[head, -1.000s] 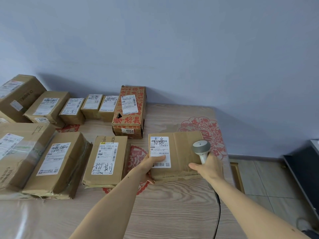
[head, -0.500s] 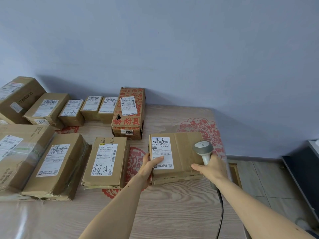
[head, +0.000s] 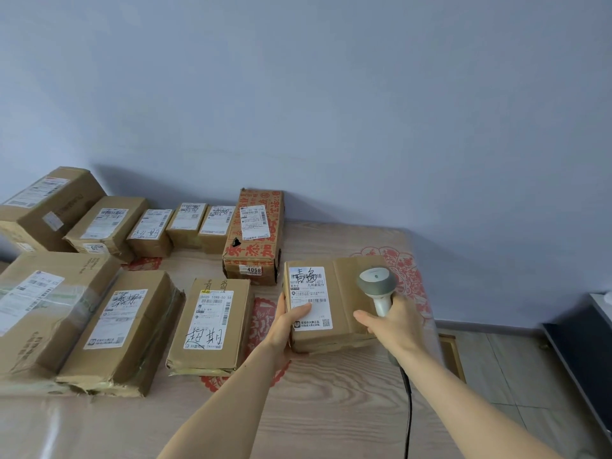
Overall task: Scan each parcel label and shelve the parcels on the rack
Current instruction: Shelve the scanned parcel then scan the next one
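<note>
A brown cardboard parcel [head: 344,303] with a white label [head: 309,298] lies near the right of the table. My left hand [head: 288,329] grips its left near edge, thumb lying on the label. My right hand [head: 394,326] is shut on a grey and white barcode scanner [head: 376,283], held over the parcel's right half; its black cable [head: 408,402] hangs down along my forearm. The rack is not in view.
Several other labelled parcels cover the table's left and back, among them a red-printed box [head: 255,236] just behind the held parcel and a flat box [head: 212,326] to its left. The wooden table [head: 314,409] ends at the right, with tiled floor [head: 496,376] and a dark cabinet [head: 583,359] beyond.
My left hand has shifted its hold on the parcel's left edge and the parcel has turned slightly. The scanner has stayed over the parcel's right side.
</note>
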`<state>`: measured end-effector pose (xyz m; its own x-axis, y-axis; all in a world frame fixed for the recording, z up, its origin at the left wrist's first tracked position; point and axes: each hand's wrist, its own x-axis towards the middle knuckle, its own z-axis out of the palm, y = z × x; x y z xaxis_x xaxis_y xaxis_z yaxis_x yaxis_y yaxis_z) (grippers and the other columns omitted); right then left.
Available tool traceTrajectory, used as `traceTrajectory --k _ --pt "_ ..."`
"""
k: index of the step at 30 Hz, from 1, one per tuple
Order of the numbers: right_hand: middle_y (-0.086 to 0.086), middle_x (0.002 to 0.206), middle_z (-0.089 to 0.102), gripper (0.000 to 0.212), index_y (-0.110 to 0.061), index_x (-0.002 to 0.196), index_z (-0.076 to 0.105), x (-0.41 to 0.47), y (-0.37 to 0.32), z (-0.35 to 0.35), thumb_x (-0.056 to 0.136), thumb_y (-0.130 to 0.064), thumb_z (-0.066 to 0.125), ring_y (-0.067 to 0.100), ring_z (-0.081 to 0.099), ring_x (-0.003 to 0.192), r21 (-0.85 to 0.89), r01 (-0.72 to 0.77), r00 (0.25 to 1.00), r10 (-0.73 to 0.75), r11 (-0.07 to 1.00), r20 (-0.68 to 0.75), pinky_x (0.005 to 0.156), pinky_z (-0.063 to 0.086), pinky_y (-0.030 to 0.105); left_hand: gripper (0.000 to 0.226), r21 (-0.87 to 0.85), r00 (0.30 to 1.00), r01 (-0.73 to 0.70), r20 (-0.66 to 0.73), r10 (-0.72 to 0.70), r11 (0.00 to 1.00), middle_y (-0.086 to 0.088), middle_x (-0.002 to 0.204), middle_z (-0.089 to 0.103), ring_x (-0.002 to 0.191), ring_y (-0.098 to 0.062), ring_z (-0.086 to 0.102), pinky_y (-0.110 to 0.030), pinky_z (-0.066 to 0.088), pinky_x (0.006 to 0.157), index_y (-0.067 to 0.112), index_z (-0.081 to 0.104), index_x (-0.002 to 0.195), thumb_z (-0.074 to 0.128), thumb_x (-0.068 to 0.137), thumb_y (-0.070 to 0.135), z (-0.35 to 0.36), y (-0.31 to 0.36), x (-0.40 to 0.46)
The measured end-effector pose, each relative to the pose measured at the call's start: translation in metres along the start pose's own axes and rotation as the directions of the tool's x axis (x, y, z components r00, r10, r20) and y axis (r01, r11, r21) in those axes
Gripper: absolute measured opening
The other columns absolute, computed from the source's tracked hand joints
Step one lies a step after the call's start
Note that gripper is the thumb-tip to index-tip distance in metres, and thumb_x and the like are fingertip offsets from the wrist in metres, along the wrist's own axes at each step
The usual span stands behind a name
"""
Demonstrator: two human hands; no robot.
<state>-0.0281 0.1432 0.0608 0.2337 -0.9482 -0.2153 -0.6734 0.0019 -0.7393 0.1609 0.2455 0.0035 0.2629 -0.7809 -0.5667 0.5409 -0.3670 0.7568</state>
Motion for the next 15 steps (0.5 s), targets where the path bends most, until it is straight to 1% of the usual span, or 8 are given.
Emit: traceTrajectory --k 2,4,6,8,10,12,13,15 --pt "0.006 0.087 0.071 0.036 -0.018 0.096 0.061 -0.012 -0.02 -0.004 0.075 -0.032 0.086 0.016 0.073 0.065 0.09 0.019 0.999 -0.022 0.996 0.032 0.068 0.061 0.036 0.061 0.013 1.0 -0.026 -0.002 0.026 1.0 0.005 0.12 0.074 0.11 -0.027 0.07 -0.049 0.061 0.069 0.051 0.047 0.131 0.076 0.078 0.043 0.001 0.01 -0.004" --pt "0.006 0.082 0.073 0.026 -0.013 0.095 0.063 -0.022 -0.037 -0.007 0.083 -0.027 0.081 0.011 0.07 0.06 0.18 0.017 0.994 -0.036 0.983 0.104 0.066 0.062 0.033 0.061 0.02 0.999 -0.053 0.0 0.053 0.998 0.008 0.116 0.075 0.111 -0.027 0.069 -0.049 0.061 0.068 0.052 0.049 0.129 0.076 0.074 0.046 0.0 0.018 -0.005" --pt "0.005 0.079 0.072 0.021 -0.012 0.095 0.066 -0.034 -0.053 -0.011 0.088 -0.027 0.077 0.011 0.069 0.064 0.252 0.002 0.981 -0.051 0.968 0.187 0.066 0.059 0.028 0.061 0.015 0.996 -0.088 0.003 0.088 0.996 0.008 0.117 0.074 0.112 -0.027 0.069 -0.052 0.061 0.072 0.052 0.05 0.127 0.075 0.071 0.048 -0.001 0.025 -0.005" --pt "0.004 0.08 0.07 0.018 -0.009 0.095 0.069 -0.044 -0.064 -0.012 0.092 -0.026 0.073 0.011 0.068 0.068 0.337 -0.008 0.962 -0.084 0.942 0.258 0.068 0.058 0.026 0.059 -0.004 0.992 -0.126 0.005 0.126 0.992 0.005 0.12 0.073 0.113 -0.03 0.068 -0.053 0.06 0.075 0.052 0.051 0.125 0.075 0.072 0.047 -0.002 0.031 -0.004" --pt "0.003 0.077 0.07 0.02 -0.004 0.095 0.07 -0.054 -0.073 -0.012 0.095 -0.025 0.069 0.008 0.067 0.065 0.407 -0.032 0.947 -0.102 0.913 0.304 0.061 0.055 0.022 0.058 -0.027 0.985 -0.169 0.006 0.17 0.985 0.001 0.121 0.073 0.112 -0.034 0.069 -0.054 0.059 0.076 0.05 0.052 0.126 0.076 0.074 0.044 -0.002 0.033 -0.003" --pt "-0.002 0.073 0.072 0.02 -0.004 0.098 0.072 -0.064 -0.081 -0.01 0.096 -0.023 0.067 0.004 0.067 0.062 0.465 -0.05 0.933 -0.124 0.884 0.337 0.054 0.051 0.02 0.061 -0.049 0.975 -0.223 0.006 0.224 0.974 -0.005 0.121 0.073 0.111 -0.039 0.069 -0.062 0.055 0.085 0.047 0.051 0.13 0.078 0.075 0.04 -0.001 0.035 -0.001" --pt "-0.002 0.075 0.073 0.018 -0.005 0.1 0.072 -0.068 -0.084 -0.008 0.096 -0.022 0.068 0.004 0.067 0.062 0.494 -0.057 0.926 -0.138 0.868 0.351 0.054 0.051 0.02 0.063 -0.064 0.967 -0.253 0.006 0.253 0.965 -0.009 0.122 0.072 0.11 -0.041 0.069 -0.064 0.053 0.089 0.044 0.051 0.132 0.079 0.076 0.036 -0.002 0.034 0.0" --pt "0.004 0.083 0.075 0.017 -0.006 0.103 0.073 -0.074 -0.089 -0.004 0.094 -0.021 0.069 0.005 0.069 0.067 0.538 -0.057 0.916 -0.17 0.841 0.362 0.058 0.053 0.021 0.061 -0.074 0.953 -0.301 0.002 0.302 0.951 -0.013 0.124 0.071 0.108 -0.04 0.069 -0.062 0.053 0.092 0.041 0.052 0.134 0.078 0.081 0.028 -0.002 0.035 0.001"
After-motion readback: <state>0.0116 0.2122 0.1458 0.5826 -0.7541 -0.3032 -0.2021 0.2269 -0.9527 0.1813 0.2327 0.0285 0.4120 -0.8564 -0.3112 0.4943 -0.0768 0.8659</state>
